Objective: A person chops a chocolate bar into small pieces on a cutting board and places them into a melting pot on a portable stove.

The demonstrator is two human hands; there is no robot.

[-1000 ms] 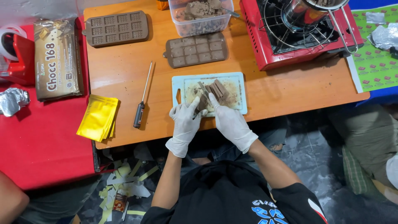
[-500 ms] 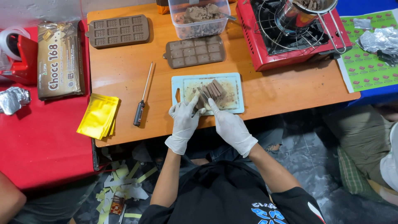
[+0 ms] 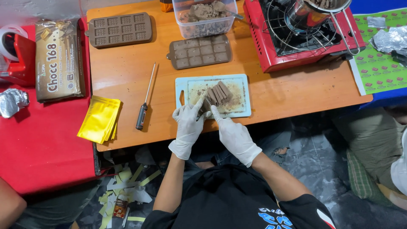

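A pale blue cutting board [image 3: 241, 87] lies on the wooden table [image 3: 127, 76], dusted with crumbs. On it rests a row of brown chocolate slabs [image 3: 218, 94] leaning against each other. My left hand [image 3: 188, 121], in a white glove, touches the near left end of the slabs with its fingertips. My right hand [image 3: 232, 131], also gloved, has a finger pointing up at the slabs' near edge. Whether either hand grips a slab is hidden by the fingers.
Two brown chocolate moulds [image 3: 119, 29] [image 3: 199, 51], a clear tub of chocolate pieces [image 3: 203, 17], a red gas stove with a pot [image 3: 305, 32], a probe tool [image 3: 145, 99], yellow pouches [image 3: 99, 118], a chocolate block pack [image 3: 57, 59]. Another person's arm [image 3: 10, 205] at bottom left.
Both hands stay at the near edge of the chocolate slabs with only slight finger shifts; the camera view has drifted a little.
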